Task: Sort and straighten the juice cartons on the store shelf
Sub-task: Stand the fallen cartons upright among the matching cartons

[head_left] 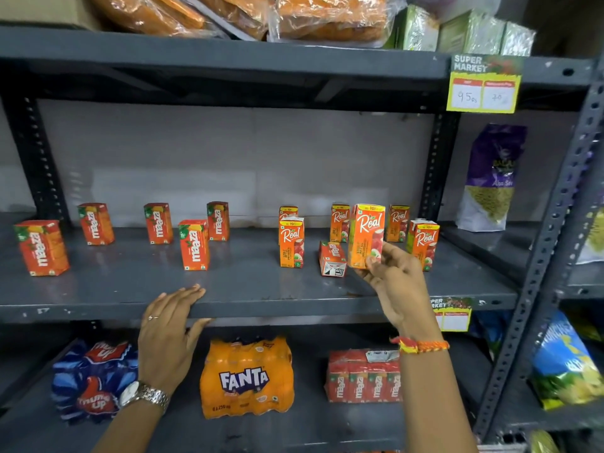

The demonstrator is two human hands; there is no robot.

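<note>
My right hand (397, 282) grips an orange Real apple carton (366, 235) upright, just above the grey shelf (248, 282) at its right part. Several other Real cartons stand around it, one at the front (291, 242), one at the right (424, 243). One red Maaza carton (332, 259) lies on its side just left of the held carton. Several red Maaza cartons stand scattered on the left half, such as the far-left one (41, 247) and a middle one (194, 244). My left hand (170, 331) rests flat on the shelf's front edge, holding nothing.
Below are a Thums Up pack (94, 380), a Fanta pack (246, 377) and a wrapped Maaza pack (362, 377). A purple snack bag (490, 178) stands on the neighbouring rack. A dark upright post (555, 230) and a yellow price tag (483, 83) are at right.
</note>
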